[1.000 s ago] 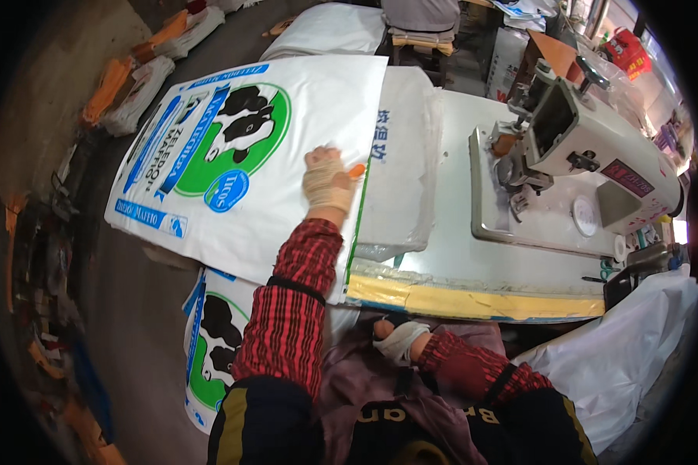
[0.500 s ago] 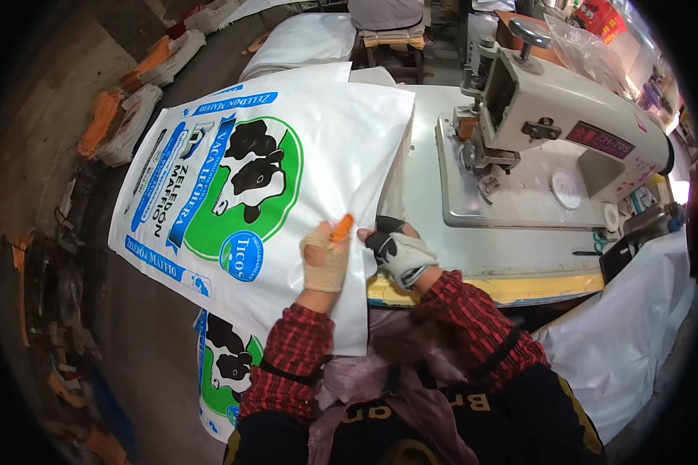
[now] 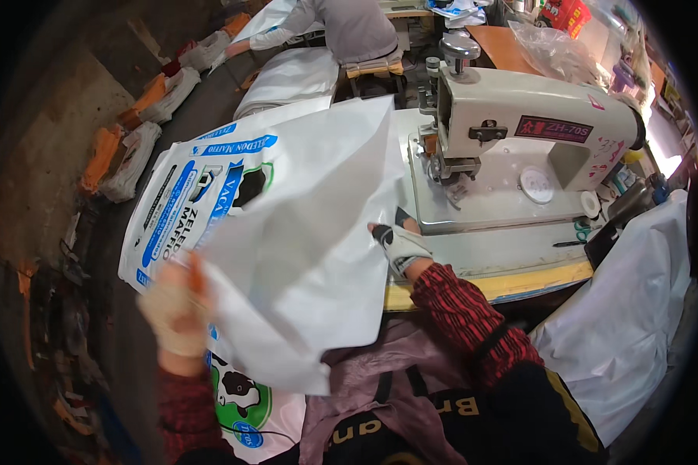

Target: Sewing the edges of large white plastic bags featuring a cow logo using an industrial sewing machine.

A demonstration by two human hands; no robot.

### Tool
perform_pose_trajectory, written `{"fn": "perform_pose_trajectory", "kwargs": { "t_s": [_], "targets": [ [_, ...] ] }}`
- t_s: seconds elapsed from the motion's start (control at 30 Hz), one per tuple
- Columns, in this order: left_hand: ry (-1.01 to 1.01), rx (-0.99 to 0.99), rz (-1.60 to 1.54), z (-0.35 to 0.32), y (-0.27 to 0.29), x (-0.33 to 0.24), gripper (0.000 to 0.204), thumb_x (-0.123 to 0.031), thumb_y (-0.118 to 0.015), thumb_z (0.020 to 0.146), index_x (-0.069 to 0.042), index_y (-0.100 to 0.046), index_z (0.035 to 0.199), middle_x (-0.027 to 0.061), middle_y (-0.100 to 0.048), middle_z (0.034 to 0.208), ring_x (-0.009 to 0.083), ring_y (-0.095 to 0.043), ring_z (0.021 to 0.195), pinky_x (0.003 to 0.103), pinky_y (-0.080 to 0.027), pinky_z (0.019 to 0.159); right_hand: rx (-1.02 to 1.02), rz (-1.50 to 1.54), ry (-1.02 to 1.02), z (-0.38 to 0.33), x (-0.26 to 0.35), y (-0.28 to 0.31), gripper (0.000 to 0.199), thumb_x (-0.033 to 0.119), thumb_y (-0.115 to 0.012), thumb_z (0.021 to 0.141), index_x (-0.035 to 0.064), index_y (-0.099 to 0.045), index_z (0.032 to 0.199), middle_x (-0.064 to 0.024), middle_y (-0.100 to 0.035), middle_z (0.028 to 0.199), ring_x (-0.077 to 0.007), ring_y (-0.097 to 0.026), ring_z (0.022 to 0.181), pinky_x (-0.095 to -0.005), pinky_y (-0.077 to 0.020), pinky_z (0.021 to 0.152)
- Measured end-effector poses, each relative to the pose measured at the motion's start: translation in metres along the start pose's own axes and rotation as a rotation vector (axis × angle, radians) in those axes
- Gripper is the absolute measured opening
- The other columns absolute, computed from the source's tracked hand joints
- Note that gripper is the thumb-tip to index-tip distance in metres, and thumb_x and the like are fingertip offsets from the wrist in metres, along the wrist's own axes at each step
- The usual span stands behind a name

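Note:
A large white woven sack [image 3: 302,232] with a blue and green cow print is lifted and folded over, its plain white side toward me. My left hand [image 3: 174,306], gloved and blurred, grips the sack's left edge. My right hand [image 3: 399,244], in a fingerless glove, holds the sack's right edge at the front of the sewing table [image 3: 512,283]. A cream industrial sewing machine [image 3: 520,116] stands just right of the sack.
Another printed sack [image 3: 244,399] lies below by my lap. A white sack [image 3: 620,325] hangs at the table's right. A person in grey [image 3: 353,27] bends over white sacks [image 3: 291,77] at the back. Orange and white bundles [image 3: 124,147] line the floor at left.
The sack has been lifted off the table and flipped, so its plain side now faces me. My left hand swung down and left with its edge; my right hand moved up to the table.

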State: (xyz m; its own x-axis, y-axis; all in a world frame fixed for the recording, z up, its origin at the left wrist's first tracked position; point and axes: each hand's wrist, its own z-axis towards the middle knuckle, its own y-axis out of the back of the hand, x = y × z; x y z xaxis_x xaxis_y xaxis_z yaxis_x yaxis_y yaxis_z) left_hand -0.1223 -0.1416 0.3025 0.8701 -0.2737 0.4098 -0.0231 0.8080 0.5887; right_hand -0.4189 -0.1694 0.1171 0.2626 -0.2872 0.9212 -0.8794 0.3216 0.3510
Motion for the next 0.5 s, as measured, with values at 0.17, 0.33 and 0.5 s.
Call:
{"fn": "perform_pose_trajectory", "kwargs": {
  "t_s": [0.17,0.33,0.5],
  "targets": [
    [0.009,0.176,-0.937,0.043,0.040,-0.036,0.026,-0.012,-0.057,0.080,-0.002,-0.056,0.104,0.0119,-0.060,0.090,0.0241,-0.057,0.080,0.034,-0.047,0.072,-0.221,0.003,0.623,-0.013,0.017,0.003,0.029,0.027,-0.055,0.085,0.0014,-0.056,0.099,-0.0231,-0.060,0.084,-0.0422,-0.057,0.078,-0.0447,-0.0457,0.065],
    [0.358,0.608,-1.220,0.072,-0.126,-0.088,0.037,-0.032,-0.063,0.080,-0.006,-0.054,0.104,0.0080,-0.058,0.089,0.0260,-0.059,0.079,0.036,-0.050,0.067,-0.109,-0.255,0.852,-0.053,-0.006,0.032,0.028,0.012,-0.060,0.078,0.0119,-0.060,0.106,-0.0111,-0.063,0.073,-0.0283,-0.062,0.063,-0.0345,-0.0471,0.056],
    [0.883,0.467,-1.298,0.160,-0.112,-0.077,0.028,-0.033,-0.055,0.084,-0.007,-0.057,0.095,0.0071,-0.057,0.072,0.0190,-0.057,0.058,0.034,-0.051,0.057,-0.138,-0.193,0.760,-0.067,-0.061,0.086,0.027,0.002,-0.059,0.075,0.0138,-0.067,0.097,-0.0104,-0.066,0.075,-0.0246,-0.064,0.062,-0.0314,-0.0493,0.057]
  ]
}}
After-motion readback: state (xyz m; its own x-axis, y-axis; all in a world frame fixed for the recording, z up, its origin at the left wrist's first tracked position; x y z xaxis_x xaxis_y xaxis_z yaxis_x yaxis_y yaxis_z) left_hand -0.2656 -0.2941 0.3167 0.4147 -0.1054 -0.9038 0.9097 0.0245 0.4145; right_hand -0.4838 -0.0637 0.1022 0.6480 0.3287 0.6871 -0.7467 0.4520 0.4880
